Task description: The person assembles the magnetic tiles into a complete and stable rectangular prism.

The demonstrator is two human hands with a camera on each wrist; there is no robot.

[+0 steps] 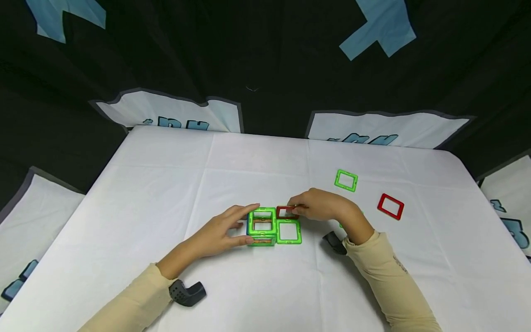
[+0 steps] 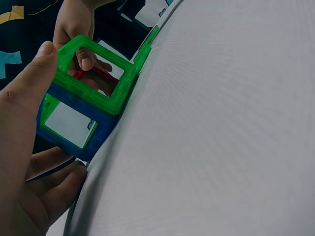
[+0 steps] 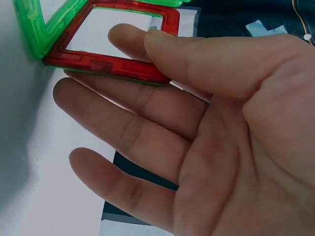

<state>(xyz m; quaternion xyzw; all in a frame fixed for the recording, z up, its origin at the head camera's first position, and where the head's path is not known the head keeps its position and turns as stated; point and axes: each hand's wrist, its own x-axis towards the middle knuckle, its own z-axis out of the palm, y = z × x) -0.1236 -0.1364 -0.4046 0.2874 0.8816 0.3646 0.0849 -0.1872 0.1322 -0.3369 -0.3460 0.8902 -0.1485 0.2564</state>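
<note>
A cube of see-through magnetic tiles [image 1: 262, 232], with green, orange and blue sides, stands on the white table. My left hand [image 1: 220, 233] holds it from the left, thumb at the near corner and index finger along the far edge. The left wrist view shows its blue side tile [image 2: 104, 133] between thumb and fingers. A green square tile [image 1: 289, 241] lies flat against the cube's right side. My right hand [image 1: 321, 204] pinches a red square tile [image 3: 115, 67] between thumb and index finger, at the green tile's far edge; its other fingers are extended.
Farther right lie a loose green square tile [image 1: 352, 187] and a loose red square tile [image 1: 391, 212]. Another green piece is mostly hidden by the right wrist. Black wrist devices hang under both sleeves. A dark curtain [image 1: 274, 69] stands behind the table's far edge.
</note>
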